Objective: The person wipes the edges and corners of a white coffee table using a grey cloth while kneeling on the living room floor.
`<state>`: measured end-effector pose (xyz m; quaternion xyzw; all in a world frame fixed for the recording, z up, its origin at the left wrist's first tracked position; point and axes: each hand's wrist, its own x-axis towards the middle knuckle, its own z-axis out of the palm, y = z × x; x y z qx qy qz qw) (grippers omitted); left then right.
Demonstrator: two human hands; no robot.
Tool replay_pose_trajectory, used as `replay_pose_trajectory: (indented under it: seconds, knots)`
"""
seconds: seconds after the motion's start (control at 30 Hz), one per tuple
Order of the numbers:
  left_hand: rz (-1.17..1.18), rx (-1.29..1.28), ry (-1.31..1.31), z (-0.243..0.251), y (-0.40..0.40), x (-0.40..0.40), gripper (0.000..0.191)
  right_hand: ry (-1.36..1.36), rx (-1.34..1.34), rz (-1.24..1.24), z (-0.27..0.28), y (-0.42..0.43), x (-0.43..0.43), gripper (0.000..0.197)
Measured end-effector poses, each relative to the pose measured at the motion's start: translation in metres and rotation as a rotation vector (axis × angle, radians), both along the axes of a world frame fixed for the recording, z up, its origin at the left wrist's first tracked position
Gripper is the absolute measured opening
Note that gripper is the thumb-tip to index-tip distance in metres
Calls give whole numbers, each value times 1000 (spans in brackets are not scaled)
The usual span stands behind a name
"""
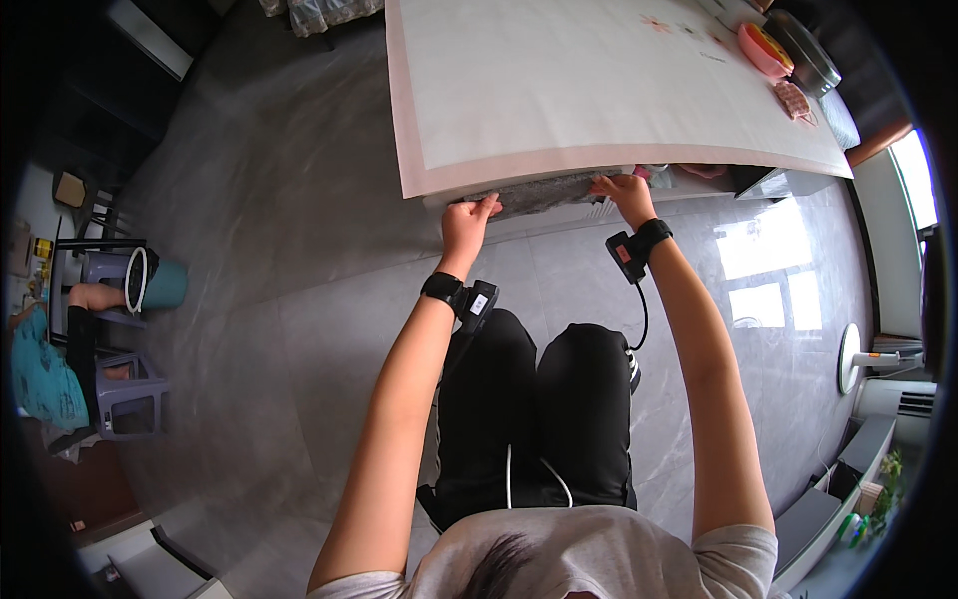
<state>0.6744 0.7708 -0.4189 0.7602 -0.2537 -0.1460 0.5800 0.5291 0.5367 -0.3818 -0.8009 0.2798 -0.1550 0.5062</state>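
A grey fuzzy cloth [550, 193] stretches along the near side of a low table, just under the overhanging edge of its white, pink-bordered cover [524, 90]. My left hand [473, 217] pinches the cloth's left end between thumb and fingers. Its right end is pinched in my right hand [623, 193]. Beside my right hand, an open compartment under the tabletop holds pink and white items [655, 176], partly hidden by the cover. Both wrists wear black straps with small boxes.
A pink bowl [765, 51], a dark case [802, 52] and a pink patterned pouch [793, 101] lie on the table's right end. At left, another person's leg [101, 297] shows near a purple stool [131, 393] and a teal bin [166, 284]. A white fan [849, 359] stands at right.
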Motion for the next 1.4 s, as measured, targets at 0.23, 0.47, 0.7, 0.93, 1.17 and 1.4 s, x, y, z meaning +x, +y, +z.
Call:
replay_pose_trajectory:
  seconds: [0.23, 0.47, 0.7, 0.93, 1.17, 1.4]
  knots:
    - [-54, -39, 4, -14, -7, -3, 37, 44, -96, -115, -6, 2, -8, 30]
    - [15, -8, 12, -6, -9, -7, 38, 4, 18, -116, -15, -2, -6, 35]
    - [63, -32, 31, 3, 7, 4, 38, -58, 92, -10, -34, -4, 8, 34]
    - [138, -39, 30, 13, 26, 3, 37, -45, 103, 81, -46, 9, 23, 32]
    - [107, 83, -73, 14, 32, 8, 39, -74, 81, 61, -50, 14, 23, 33]
    - [134, 27, -17, -3, 12, 1, 40, -95, -25, -28, -45, 6, 14, 27]
